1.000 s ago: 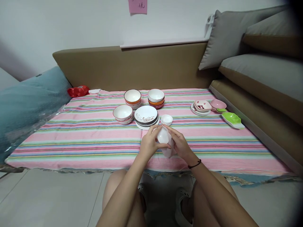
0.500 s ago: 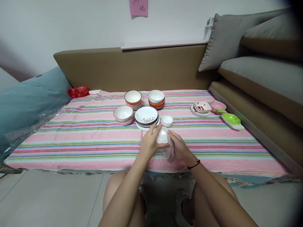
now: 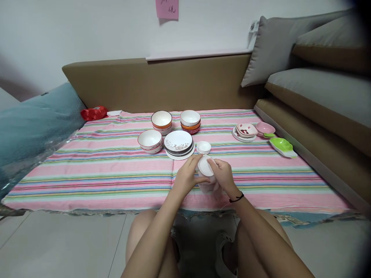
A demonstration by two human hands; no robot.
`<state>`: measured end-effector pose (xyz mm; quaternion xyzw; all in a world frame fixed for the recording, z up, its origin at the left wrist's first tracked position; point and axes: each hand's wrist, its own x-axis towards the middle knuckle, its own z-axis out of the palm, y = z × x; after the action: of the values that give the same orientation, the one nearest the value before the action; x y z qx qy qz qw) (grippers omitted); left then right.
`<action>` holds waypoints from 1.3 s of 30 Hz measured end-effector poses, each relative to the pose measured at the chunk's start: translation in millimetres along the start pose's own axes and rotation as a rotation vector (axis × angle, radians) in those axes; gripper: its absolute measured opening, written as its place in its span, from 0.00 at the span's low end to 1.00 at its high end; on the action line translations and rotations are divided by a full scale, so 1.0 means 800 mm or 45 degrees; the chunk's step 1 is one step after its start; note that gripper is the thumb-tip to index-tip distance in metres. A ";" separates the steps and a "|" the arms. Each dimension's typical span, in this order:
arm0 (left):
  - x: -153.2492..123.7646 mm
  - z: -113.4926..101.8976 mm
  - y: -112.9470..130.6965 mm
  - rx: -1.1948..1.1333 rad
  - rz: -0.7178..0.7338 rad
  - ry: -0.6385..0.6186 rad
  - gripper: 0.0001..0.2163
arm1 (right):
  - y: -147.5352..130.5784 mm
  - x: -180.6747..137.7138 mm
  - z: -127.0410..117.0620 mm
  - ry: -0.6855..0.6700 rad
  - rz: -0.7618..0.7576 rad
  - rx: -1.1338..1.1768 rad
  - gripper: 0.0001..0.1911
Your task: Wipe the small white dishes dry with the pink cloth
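Between my hands is a small white dish [image 3: 205, 166], its round face tilted up toward me. My left hand [image 3: 187, 173] grips its left edge with thumb and fingers. A thin whitish cloth [image 3: 207, 187] hangs under and around the dish, and my right hand [image 3: 222, 174] is closed on it, thumb pressing at the dish's upper right rim. Just beyond my fingers stands a short stack of small white dishes [image 3: 204, 147]. To its left lies a stack of plates [image 3: 178, 141], the top one white with a brown floral pattern.
Stacked bowls [image 3: 161, 119] and more bowls [image 3: 190, 118] stand behind the plates, with a white bowl [image 3: 150, 139] at left. Farther right are a patterned square dish [image 3: 246, 130] on small plates, a pink bowl [image 3: 264, 128] and a green leaf-shaped dish [image 3: 282, 145]. Cushions [image 3: 321, 88] rise at right.
The dish has turned so that its round face shows more fully. My right hand has shifted up, its thumb now over the rim, with the cloth spread lower beneath.
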<state>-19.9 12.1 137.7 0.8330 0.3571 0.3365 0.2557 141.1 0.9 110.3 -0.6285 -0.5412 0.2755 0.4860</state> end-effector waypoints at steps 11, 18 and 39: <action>0.002 0.011 -0.009 -0.399 -0.261 0.092 0.32 | -0.004 0.003 -0.004 -0.065 -0.028 0.189 0.15; 0.004 0.016 -0.010 -0.824 -0.405 0.111 0.32 | -0.005 0.005 -0.006 -0.014 -0.035 0.447 0.19; 0.006 0.001 -0.007 -1.044 -0.443 0.126 0.26 | -0.013 0.004 -0.008 -0.065 0.058 0.455 0.18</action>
<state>-19.3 18.9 135.4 0.5731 0.3408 0.4417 0.6003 143.0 1.7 122.5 -0.5372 -0.4813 0.3941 0.5696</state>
